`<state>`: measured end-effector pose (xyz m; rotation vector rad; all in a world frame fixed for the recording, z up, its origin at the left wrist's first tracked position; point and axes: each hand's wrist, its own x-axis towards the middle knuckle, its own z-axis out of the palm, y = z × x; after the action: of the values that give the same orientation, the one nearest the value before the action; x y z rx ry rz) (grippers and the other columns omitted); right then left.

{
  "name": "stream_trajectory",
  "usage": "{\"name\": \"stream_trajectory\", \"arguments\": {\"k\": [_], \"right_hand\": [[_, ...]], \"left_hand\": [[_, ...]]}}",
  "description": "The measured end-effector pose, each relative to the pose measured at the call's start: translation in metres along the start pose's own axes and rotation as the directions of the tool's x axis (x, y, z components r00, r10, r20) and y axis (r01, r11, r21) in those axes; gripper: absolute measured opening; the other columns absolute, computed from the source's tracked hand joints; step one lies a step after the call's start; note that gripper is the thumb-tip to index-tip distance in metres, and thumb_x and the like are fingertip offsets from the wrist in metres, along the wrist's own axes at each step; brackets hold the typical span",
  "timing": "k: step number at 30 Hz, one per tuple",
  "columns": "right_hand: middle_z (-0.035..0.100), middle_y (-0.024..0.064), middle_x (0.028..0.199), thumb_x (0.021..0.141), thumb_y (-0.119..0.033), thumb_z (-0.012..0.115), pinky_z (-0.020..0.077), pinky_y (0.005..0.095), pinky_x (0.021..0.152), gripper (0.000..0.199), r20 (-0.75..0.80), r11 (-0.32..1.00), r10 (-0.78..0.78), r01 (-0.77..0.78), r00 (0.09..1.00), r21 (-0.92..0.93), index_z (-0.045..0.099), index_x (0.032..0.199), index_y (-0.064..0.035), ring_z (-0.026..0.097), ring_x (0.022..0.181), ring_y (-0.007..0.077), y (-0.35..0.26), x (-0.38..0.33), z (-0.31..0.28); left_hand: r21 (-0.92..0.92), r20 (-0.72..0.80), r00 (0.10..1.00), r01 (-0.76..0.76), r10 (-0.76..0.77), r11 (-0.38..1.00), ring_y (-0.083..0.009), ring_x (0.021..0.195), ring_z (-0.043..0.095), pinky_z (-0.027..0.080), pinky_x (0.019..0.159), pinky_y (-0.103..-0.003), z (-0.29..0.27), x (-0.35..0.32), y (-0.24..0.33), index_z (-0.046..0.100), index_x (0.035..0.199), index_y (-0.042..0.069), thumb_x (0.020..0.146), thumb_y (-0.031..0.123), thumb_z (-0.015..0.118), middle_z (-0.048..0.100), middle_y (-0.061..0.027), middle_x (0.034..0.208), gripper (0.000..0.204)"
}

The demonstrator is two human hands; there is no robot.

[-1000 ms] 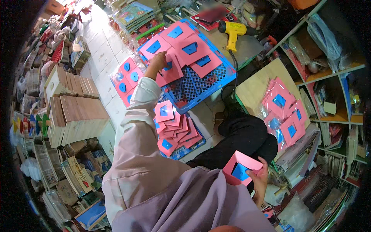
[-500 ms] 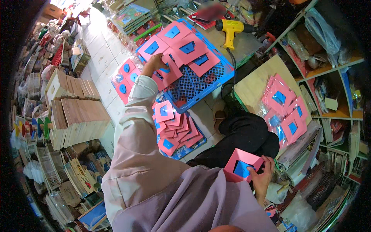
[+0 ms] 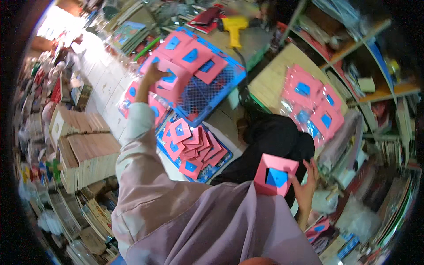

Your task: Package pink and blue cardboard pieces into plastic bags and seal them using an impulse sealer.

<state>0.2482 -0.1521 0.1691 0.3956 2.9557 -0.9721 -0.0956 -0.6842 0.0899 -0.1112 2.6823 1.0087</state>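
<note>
At the far left my left hand (image 3: pixel 153 74) reaches over a blue lattice crate (image 3: pixel 240 73). It is closed at the edge of a pink square board with a blue inset (image 3: pixel 177 83); motion blur softens the fingertips. Several similar pink boards (image 3: pixel 194 51) lie on the crate around it. Against my lap rests another pink square board (image 3: pixel 262 174) with a blue four-sided piece (image 3: pixel 277 178) in its dark-edged opening. Beside its right edge is my right hand (image 3: pixel 304 185), fingers spread and thumb near the rim.
Loose pink boards (image 3: pixel 196 148) are heaped below the crate. Plastic-wrapped ones (image 3: pixel 304 90) lie on a wooden board (image 3: pixel 269 84) at right. A yellow heat gun (image 3: pixel 235 28) stands beyond the crate. Wooden stacks (image 3: pixel 90 145) line the left, shelves (image 3: pixel 375 90) the right.
The view has shifted, moving the scene leftward. My right thumb has come off the blue piece and the fingers have spread. My left hand stays over the crate, its board slightly raised.
</note>
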Motion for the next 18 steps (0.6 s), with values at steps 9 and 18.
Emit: {"name": "stream_trajectory", "arguments": {"k": [9,18], "right_hand": [[0.047,0.0118,0.118,0.07,-0.006,0.068,0.0432,0.0334,0.084,0.066,-0.013,0.531,-0.034,0.029,0.999,0.847,0.035,0.127,-0.0071,0.049,0.106,0.0221,-0.023,0.022,0.006],[0.059,0.0101,0.084,0.071,0.007,0.062,0.0536,0.0308,0.062,0.041,0.293,0.18,-0.096,-0.272,0.951,0.945,0.047,0.108,-0.0018,0.062,0.07,0.0193,0.064,0.022,-0.011]], "left_hand": [[-0.763,0.357,0.934,0.287,0.007,0.58,-0.0106,0.067,0.054,0.044,0.057,-0.026,0.176,-0.175,0.205,0.055,0.089,0.006,0.081,0.016,0.059,0.056,0.0001,0.08,0.014],[-0.724,0.569,0.668,0.13,0.479,0.678,-0.0152,0.097,0.054,0.044,0.085,-0.029,0.26,-0.307,0.244,0.04,0.121,0.004,0.081,0.003,0.055,0.053,-0.0037,0.107,0.043]]}}
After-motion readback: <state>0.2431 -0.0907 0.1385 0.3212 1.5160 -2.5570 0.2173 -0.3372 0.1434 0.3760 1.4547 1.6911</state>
